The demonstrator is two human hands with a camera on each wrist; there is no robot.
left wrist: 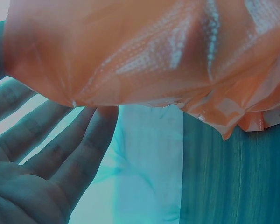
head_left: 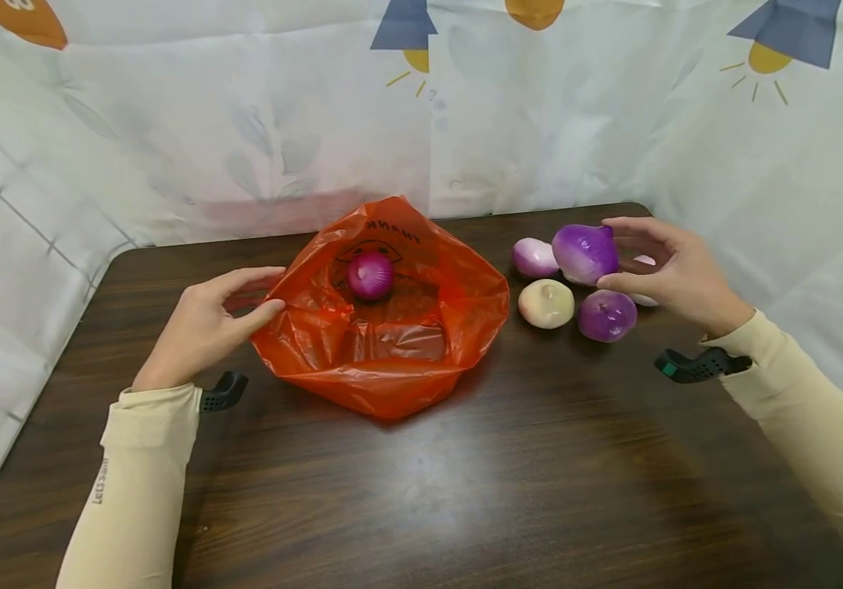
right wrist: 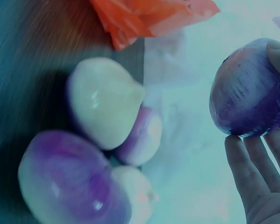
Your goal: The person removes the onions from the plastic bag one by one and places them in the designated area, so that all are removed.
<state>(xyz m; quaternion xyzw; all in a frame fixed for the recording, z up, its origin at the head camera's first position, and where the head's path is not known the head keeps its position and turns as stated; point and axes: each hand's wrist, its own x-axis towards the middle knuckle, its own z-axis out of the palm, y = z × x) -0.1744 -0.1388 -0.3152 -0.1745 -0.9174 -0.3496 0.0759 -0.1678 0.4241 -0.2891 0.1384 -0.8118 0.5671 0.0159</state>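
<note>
An orange-red plastic bag (head_left: 385,397) lies with its mouth spread wide on the table. Its left rim is pinched between the thumb and fingers of my left hand (head_left: 200,323); in the left wrist view the fingers (left wrist: 100,126) reach up behind the film. Inside the bag sits one purple onion (head_left: 370,276). My right hand (head_left: 687,274) grips a larger purple-and-white onion (head_left: 583,255) between thumb and fingertips, raised over the other onions. The right wrist view shows this held onion (right wrist: 247,93) apart from the group.
Right of the bag stand a pale onion (head_left: 547,304), a purple onion (head_left: 607,316) and a pink-white onion (head_left: 534,258). Another pale one (head_left: 646,300) is partly hidden behind my right hand. A printed white curtain (head_left: 304,106) hangs behind the dark wooden table (head_left: 407,499).
</note>
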